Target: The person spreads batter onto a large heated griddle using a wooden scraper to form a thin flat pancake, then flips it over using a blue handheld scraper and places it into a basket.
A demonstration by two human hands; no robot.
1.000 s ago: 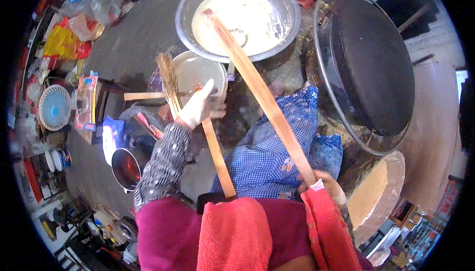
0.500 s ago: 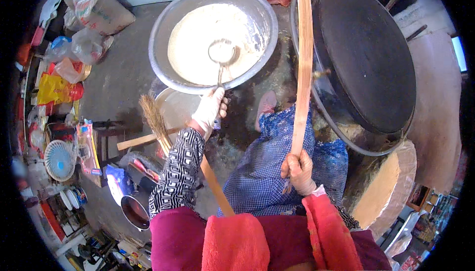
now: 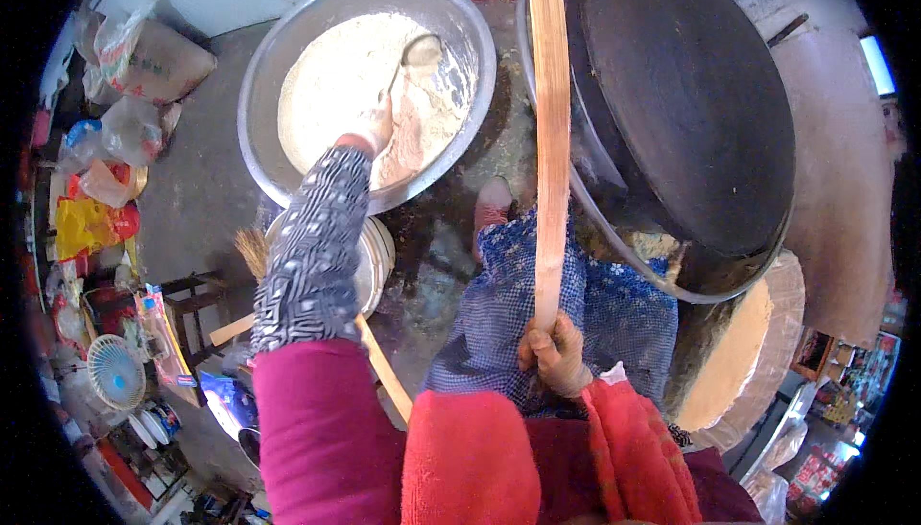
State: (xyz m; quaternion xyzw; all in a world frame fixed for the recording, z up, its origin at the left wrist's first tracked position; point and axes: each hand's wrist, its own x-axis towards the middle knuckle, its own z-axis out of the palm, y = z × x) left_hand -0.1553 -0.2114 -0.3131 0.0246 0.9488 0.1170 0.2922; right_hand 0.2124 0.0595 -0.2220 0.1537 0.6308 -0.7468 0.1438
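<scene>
My left hand [image 3: 372, 127], in a white glove, is closed round the handle of a ladle [image 3: 422, 51]. It reaches over the near rim into a wide metal basin [image 3: 251, 108], and the ladle's bowl rests in the pale batter [image 3: 321, 89] toward the right side. A pinkish-brown streak runs through the batter beside the hand. Low in front of my body, my right hand [image 3: 559, 356] grips the bottom end of a long flat wooden strip [image 3: 552, 141]. The strip stands up past the left edge of a big round dark griddle [image 3: 691, 93].
A pale bucket [image 3: 376, 261] stands below the basin, partly behind my left sleeve, with a straw brush [image 3: 252, 252] nearby. At the lower right is a round container of tan powder [image 3: 734, 357]. Bags [image 3: 158, 60] and a small stool [image 3: 192, 309] line the left.
My left hand has moved forward from the basin's near rim into the basin, taking the ladle to the right side of the batter. My right hand still holds the wooden strip.
</scene>
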